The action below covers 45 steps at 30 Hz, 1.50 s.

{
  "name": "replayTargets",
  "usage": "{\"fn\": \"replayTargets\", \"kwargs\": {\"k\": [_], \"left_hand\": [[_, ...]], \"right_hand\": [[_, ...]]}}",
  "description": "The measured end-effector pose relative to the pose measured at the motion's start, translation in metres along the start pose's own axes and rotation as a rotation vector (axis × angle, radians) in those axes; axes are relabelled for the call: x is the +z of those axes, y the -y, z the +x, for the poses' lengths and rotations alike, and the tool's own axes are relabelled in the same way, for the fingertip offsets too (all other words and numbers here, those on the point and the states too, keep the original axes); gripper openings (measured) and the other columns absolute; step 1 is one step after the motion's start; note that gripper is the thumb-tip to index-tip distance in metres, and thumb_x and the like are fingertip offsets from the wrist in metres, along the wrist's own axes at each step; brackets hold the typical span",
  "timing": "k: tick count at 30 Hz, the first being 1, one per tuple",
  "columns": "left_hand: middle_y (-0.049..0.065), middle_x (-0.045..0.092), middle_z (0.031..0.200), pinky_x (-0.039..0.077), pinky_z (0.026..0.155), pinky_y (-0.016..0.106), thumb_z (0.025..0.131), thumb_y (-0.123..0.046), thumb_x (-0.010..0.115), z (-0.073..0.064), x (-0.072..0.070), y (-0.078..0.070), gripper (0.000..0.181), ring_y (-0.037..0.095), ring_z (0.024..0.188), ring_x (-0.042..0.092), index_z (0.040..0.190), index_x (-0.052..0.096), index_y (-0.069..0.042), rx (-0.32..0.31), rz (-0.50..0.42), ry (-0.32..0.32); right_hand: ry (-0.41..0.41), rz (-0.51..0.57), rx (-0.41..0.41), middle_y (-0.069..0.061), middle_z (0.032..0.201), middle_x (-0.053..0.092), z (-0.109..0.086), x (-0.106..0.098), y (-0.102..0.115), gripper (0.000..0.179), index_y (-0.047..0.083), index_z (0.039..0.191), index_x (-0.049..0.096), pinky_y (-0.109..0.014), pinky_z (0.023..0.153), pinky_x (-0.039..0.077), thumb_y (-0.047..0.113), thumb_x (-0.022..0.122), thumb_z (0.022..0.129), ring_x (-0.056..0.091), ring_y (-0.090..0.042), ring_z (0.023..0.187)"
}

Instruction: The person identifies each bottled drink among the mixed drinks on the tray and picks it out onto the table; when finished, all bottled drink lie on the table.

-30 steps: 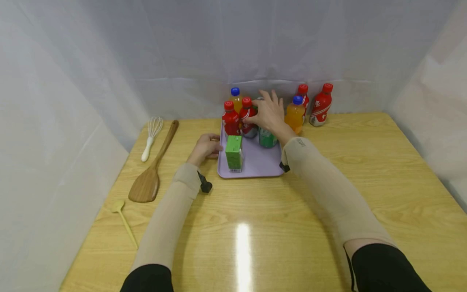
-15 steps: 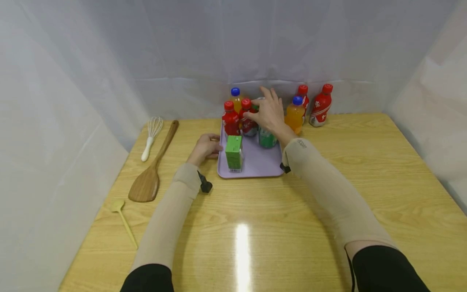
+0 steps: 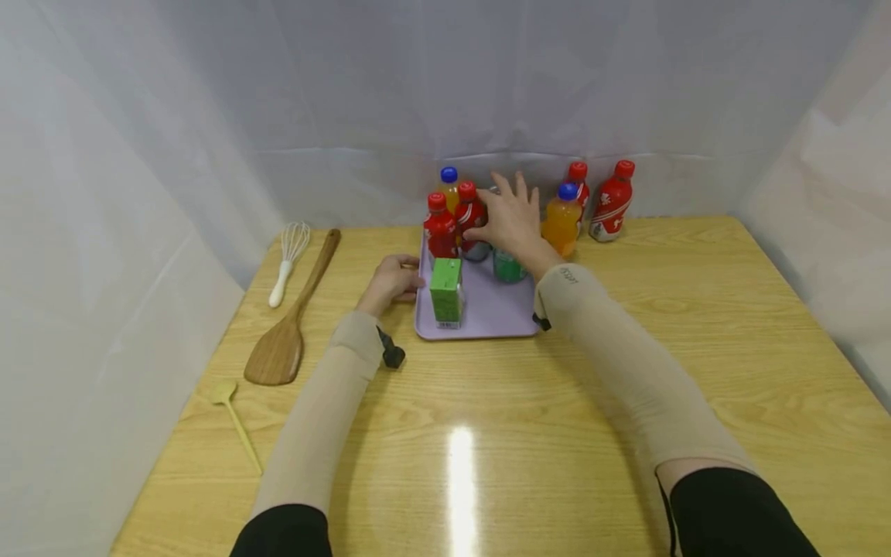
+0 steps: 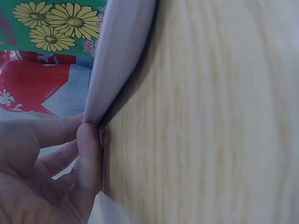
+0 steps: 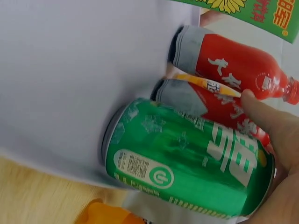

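Note:
My left hand pinches the left rim of a lilac tray; in the left wrist view, the thumb and forefinger meet at its edge. On the tray, my right hand holds a red drink bottle by its upper part, thumb across the front, other fingers spread. A green can stands beside that bottle under the palm, partly hidden by the hand in the head view. Another red bottle stands to the left. In front is a green drink carton, and an orange drink bottle shows behind.
Right of the tray stand an orange drink bottle and two red bottles, the outer one near the white curtain. A whisk, wooden spatula and yellow spoon lie along the table's left side.
The red bottle under my right hand has shifted slightly left, its cap dipping and then rising again. My right hand has moved a little left with it. The left hand and tray stay put.

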<state>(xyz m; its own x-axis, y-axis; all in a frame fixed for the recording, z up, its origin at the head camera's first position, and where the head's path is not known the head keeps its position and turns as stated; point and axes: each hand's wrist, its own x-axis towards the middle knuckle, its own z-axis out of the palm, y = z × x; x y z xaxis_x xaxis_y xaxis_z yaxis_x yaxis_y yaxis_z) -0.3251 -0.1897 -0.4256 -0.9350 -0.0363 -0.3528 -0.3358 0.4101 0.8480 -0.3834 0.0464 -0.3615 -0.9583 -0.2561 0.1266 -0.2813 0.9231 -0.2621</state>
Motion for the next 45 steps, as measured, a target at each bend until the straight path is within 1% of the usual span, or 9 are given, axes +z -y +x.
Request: {"fn": "replayTargets", "kwargs": {"k": [7,13,23,28,36,38,40,43,45], "left_hand": [[0.022,0.066,0.137,0.063,0.075,0.023,0.099,-0.002,0.066,0.001,0.001,0.001,0.058,0.022,0.104,0.067,0.154,0.051,-0.006,-0.001,-0.013,-0.004],[0.021,0.065,0.138,0.062,0.078,0.024,0.099,-0.003,0.065,-0.001,0.0,0.0,0.057,0.022,0.104,0.067,0.154,0.051,-0.007,-0.005,-0.014,-0.003],[0.021,0.065,0.137,0.061,0.075,0.022,0.1,-0.003,0.065,-0.002,0.002,0.001,0.056,0.02,0.101,0.066,0.154,0.051,-0.006,-0.011,-0.013,-0.002],[0.021,0.065,0.136,0.06,0.071,0.021,0.099,-0.002,0.066,-0.001,0.002,0.002,0.057,0.018,0.098,0.065,0.153,0.052,-0.007,-0.015,-0.022,-0.009],[0.021,0.065,0.136,0.059,0.069,0.02,0.099,-0.003,0.066,0.0,0.0,0.0,0.055,0.018,0.097,0.065,0.153,0.052,-0.006,-0.007,-0.013,-0.013],[0.021,0.065,0.136,0.06,0.071,0.021,0.099,-0.003,0.066,0.0,0.0,0.0,0.056,0.018,0.098,0.065,0.153,0.052,-0.006,-0.01,-0.01,-0.008],[0.021,0.065,0.135,0.061,0.072,0.022,0.099,-0.002,0.066,0.0,0.0,0.0,0.056,0.018,0.098,0.065,0.153,0.052,-0.006,-0.013,-0.01,-0.005],[0.02,0.066,0.133,0.061,0.074,0.023,0.099,-0.002,0.066,0.0,0.0,0.0,0.057,0.018,0.096,0.065,0.153,0.051,-0.006,-0.013,-0.016,-0.003],[0.019,0.066,0.131,0.061,0.073,0.023,0.098,-0.002,0.066,-0.002,0.0,0.0,0.057,0.017,0.095,0.065,0.153,0.052,-0.006,-0.011,-0.022,-0.004]], "right_hand": [[-0.026,0.009,0.046,-0.008,0.178,0.016,0.004,0.003,0.005,0.087,0.019,0.16,0.045,-0.072,0.132,0.005,0.062,0.075,0.09,0.002,-0.044,0.165],[0.011,0.026,0.075,-0.008,0.179,0.009,0.007,0.001,0.005,0.086,0.019,0.161,0.045,-0.072,0.132,0.002,0.061,0.074,0.092,-0.005,-0.045,0.165],[-0.022,0.026,0.04,-0.006,0.179,0.015,0.004,0.003,0.002,0.08,0.021,0.156,0.052,-0.072,0.132,0.004,0.062,0.075,0.09,0.001,-0.043,0.165],[-0.059,0.039,0.018,-0.006,0.177,0.023,0.0,-0.002,0.004,0.082,0.023,0.158,0.051,-0.071,0.132,0.004,0.062,0.075,0.091,0.007,-0.041,0.166],[-0.118,0.109,-0.028,-0.004,0.16,0.054,-0.007,-0.016,0.009,0.08,0.022,0.158,0.049,-0.068,0.134,0.007,0.059,0.075,0.092,0.031,-0.032,0.161],[-0.132,0.129,-0.046,-0.006,0.157,0.057,-0.009,-0.019,0.009,0.079,0.021,0.158,0.05,-0.066,0.134,0.012,0.058,0.075,0.092,0.042,-0.032,0.155],[-0.138,0.166,-0.058,-0.006,0.155,0.06,-0.011,-0.022,0.01,0.078,0.022,0.158,0.049,-0.06,0.131,0.029,0.056,0.076,0.093,0.054,-0.032,0.144],[-0.154,0.234,-0.075,-0.005,0.152,0.063,-0.016,-0.025,0.011,0.076,0.024,0.159,0.048,-0.051,0.108,0.054,0.054,0.075,0.094,0.066,-0.03,0.12],[-0.167,0.29,-0.077,-0.003,0.151,0.063,-0.019,-0.028,0.012,0.075,0.027,0.159,0.047,-0.047,0.091,0.059,0.052,0.075,0.095,0.068,-0.028,0.11]]}}
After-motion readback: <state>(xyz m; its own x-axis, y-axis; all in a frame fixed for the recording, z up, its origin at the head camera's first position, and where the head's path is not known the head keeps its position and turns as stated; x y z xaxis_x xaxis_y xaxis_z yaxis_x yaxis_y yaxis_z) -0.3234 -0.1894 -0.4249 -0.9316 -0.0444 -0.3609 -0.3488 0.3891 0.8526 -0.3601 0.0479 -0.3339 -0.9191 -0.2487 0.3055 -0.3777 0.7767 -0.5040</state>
